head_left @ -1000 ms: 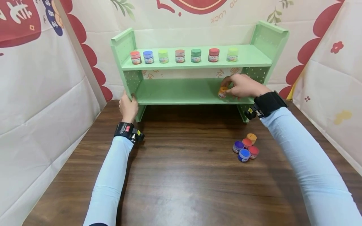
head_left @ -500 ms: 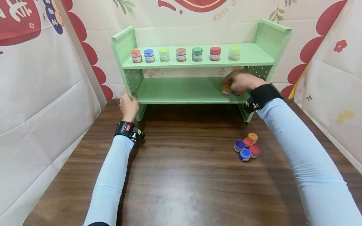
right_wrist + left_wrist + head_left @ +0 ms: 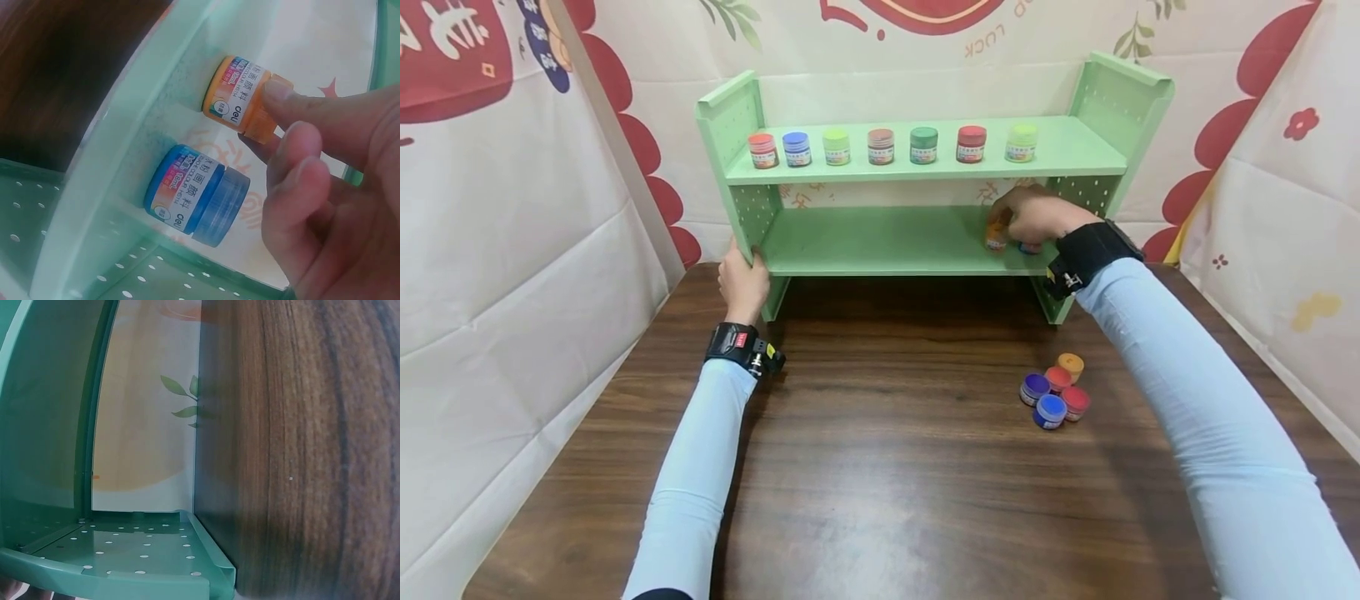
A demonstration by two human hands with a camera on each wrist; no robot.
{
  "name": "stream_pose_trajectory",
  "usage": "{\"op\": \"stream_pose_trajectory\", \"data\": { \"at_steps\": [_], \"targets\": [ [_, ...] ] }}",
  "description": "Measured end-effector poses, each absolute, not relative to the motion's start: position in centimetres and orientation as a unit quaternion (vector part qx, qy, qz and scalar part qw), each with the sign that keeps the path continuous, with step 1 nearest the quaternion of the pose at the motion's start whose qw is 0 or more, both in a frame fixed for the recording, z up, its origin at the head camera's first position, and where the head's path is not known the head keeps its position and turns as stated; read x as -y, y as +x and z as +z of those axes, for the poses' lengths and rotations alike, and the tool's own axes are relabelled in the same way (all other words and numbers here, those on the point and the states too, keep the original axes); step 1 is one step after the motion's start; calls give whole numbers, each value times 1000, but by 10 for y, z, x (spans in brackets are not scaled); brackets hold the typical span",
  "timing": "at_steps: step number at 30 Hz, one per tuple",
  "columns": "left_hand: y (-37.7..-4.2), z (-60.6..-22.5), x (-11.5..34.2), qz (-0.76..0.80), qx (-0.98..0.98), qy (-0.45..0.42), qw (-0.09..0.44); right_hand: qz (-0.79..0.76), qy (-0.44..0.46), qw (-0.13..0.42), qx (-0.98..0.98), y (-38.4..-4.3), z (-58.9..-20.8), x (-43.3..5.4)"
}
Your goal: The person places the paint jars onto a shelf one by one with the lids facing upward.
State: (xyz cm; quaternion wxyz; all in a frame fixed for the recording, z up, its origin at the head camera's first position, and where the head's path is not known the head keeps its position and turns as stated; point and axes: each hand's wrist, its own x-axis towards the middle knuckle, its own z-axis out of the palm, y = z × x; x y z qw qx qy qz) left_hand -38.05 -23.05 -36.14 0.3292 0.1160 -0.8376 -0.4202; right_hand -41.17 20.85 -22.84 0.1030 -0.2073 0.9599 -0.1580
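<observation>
My right hand (image 3: 1036, 217) pinches the lid of an orange paint jar (image 3: 240, 94), which stands upright on the lower board of a green two-tier shelf (image 3: 865, 242). A blue paint jar (image 3: 187, 190) stands beside it, a small gap between them, nearer the shelf's right side panel; in the head view my hand covers most of it. My left hand (image 3: 743, 285) grips the lower front edge of the left side panel. Only a few of its fingertips (image 3: 40, 592) show at the bottom of the left wrist view.
Along the upper board runs a row of several paint jars (image 3: 881, 147) in mixed colours. On the wooden table (image 3: 865, 433), front right, a cluster of several jars (image 3: 1051, 411) stands below my right forearm. Printed cloth (image 3: 917, 92) hangs behind and at both sides.
The orange jar was tilted in my right fingers a second ago and is now upright on the lower board, beside the blue one. My left hand has stayed on the panel.
</observation>
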Motion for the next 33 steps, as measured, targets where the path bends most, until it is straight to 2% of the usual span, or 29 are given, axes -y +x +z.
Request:
{"op": "stream_pose_trajectory", "data": {
  "at_steps": [8, 18, 26, 33],
  "targets": [
    [-379, -360, 229, -421, 835, 114, 336, -159, -211, 88, -960, -410, -230, -211],
    [-379, -361, 229, -421, 836, 116, 332, -111, -245, -6, -963, -394, -234, -219],
    [-378, -361, 230, -423, 836, 116, 329, -111, -250, -33, -961, -377, -241, -227],
    [-378, -361, 230, -427, 836, 116, 324, -142, -244, -92, -955, -352, -254, -230]
  ]
}}
